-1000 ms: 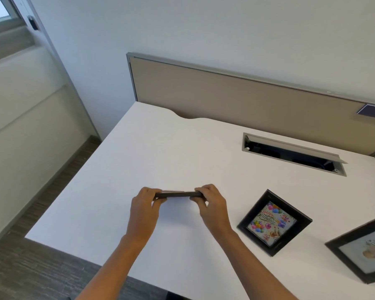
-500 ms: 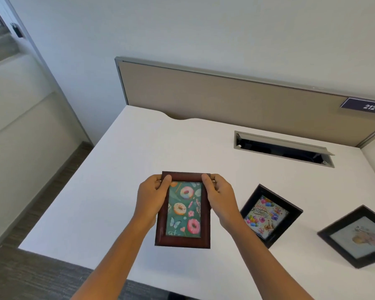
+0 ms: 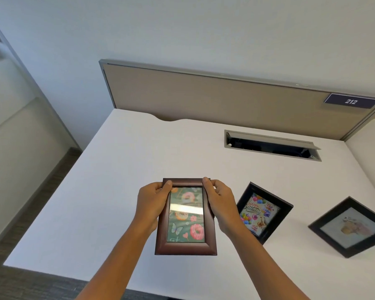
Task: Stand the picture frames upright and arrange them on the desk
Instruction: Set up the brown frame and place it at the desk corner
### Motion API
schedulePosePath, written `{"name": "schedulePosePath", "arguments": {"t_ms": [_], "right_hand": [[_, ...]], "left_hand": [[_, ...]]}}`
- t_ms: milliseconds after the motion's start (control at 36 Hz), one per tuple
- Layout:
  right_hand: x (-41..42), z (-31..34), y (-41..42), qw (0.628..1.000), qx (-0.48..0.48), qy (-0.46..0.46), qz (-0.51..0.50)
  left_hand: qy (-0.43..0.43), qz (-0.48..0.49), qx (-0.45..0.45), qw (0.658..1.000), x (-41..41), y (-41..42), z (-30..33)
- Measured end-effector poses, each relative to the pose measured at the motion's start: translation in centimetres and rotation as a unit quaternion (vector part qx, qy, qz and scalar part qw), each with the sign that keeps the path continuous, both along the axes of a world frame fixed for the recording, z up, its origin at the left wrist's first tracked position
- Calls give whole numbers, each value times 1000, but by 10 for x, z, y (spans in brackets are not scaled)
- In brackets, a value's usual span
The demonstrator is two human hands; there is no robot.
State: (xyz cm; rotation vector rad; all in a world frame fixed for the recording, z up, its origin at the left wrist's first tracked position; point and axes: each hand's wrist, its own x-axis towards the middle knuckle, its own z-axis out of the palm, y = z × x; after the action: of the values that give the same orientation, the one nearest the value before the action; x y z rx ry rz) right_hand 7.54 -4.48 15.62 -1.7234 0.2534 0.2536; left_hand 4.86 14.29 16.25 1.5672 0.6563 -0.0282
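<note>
A brown wooden frame with a donut picture is held above the white desk, its face turned up toward me. My left hand grips its upper left side and my right hand grips its upper right side, thumbs on the front. To the right, a black frame with a birthday picture lies flat on the desk. Further right lies another black frame with a pale picture, also flat.
A beige partition panel with a "212" sign borders the desk's far edge. An open cable slot is sunk into the desk at the back right. The desk's left edge drops to dark carpet.
The brown frame was edge-on between my hands a second ago; it has since been tilted so its picture faces me, and held a little closer to me.
</note>
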Motion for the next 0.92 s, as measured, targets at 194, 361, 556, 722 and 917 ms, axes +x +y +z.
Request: {"name": "schedulePosePath", "arguments": {"t_ms": [194,361,556,722,917], "right_hand": [[0,1,-5,1000,11,-2,-4],[-3,10,-8,998,-26,-38,33],[-15,12,-17,991,0,-85,102],[-22,11,-28,979,-90,-139,117],[-29,0,-40,961,-86,-241,107]], "left_hand": [[-4,-13,-11,1000,3,-6,4],[-35,-32,-63,997,0,-12,6],[-162,-22,-67,984,-8,-12,10],[-241,-69,-19,968,-11,1,17],[-303,-188,-21,934,-22,12,27]]}}
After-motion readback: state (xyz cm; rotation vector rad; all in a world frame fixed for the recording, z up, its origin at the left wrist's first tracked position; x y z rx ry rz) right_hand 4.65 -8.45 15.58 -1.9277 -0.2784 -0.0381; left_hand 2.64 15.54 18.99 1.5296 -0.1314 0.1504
